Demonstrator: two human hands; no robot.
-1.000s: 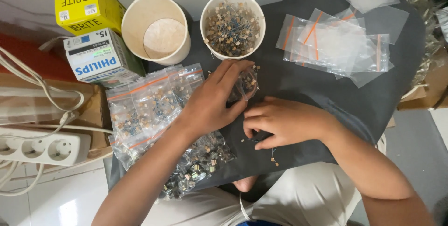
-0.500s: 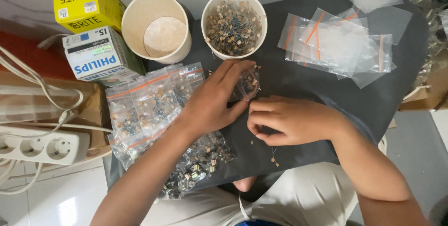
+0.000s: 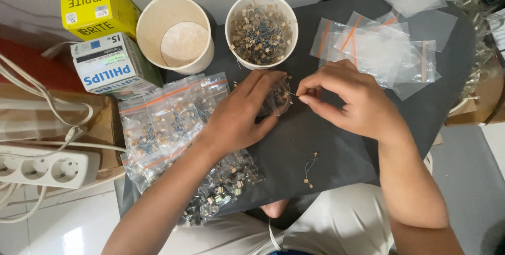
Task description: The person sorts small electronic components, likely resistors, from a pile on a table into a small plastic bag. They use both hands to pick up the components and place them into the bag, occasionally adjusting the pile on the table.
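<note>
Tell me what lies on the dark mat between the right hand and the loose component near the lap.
In the head view, nothing: bare dark mat stretches from the right hand down to the loose wired component.

Yellow box [image 3: 100,6], white-and-green box [image 3: 113,65], empty paper cup [image 3: 176,34], white power strip [image 3: 50,168], empty clear bags [image 3: 379,47]

small clear bag [image 3: 274,98] | part-filled with tiny tan and blue wired parts, crumpled, lying on the dark surface [image 3: 315,134] just below the full white cup | thin wired part [image 3: 292,95] | slim lead, roughly level, at the bag's right edge, one end at the bag mouth
</note>
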